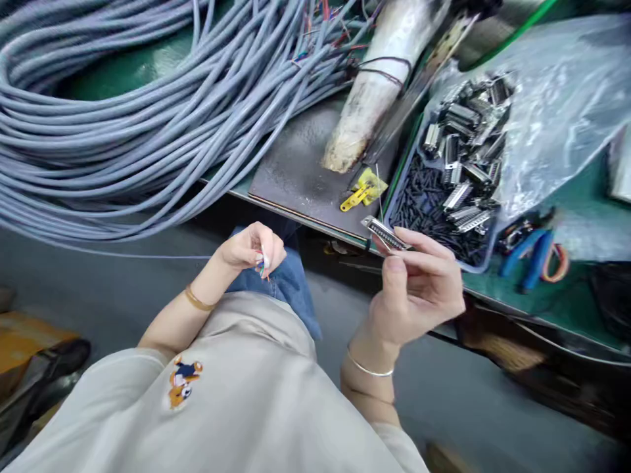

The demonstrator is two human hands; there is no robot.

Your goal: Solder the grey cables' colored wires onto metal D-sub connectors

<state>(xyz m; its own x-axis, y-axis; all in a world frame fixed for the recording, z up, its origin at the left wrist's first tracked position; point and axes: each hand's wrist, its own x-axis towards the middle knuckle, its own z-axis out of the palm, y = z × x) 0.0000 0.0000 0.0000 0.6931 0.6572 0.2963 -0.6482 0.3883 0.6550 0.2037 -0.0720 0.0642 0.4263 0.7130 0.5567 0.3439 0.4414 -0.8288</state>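
Observation:
My right hand pinches a small metal multi-pin connector between thumb and fingers, holding it just in front of the bench edge. My left hand is closed over my lap around the end of a thin cable with coloured wire tips sticking out. A thin grey cable runs off leftward from that hand. The two hands are apart, about a hand's width from each other.
A big coil of grey cables fills the bench's left. A dark metal plate carries a white wrapped tool and a yellow clip. A tray of connectors and black parts sits under a plastic bag. Blue-handled pliers lie right.

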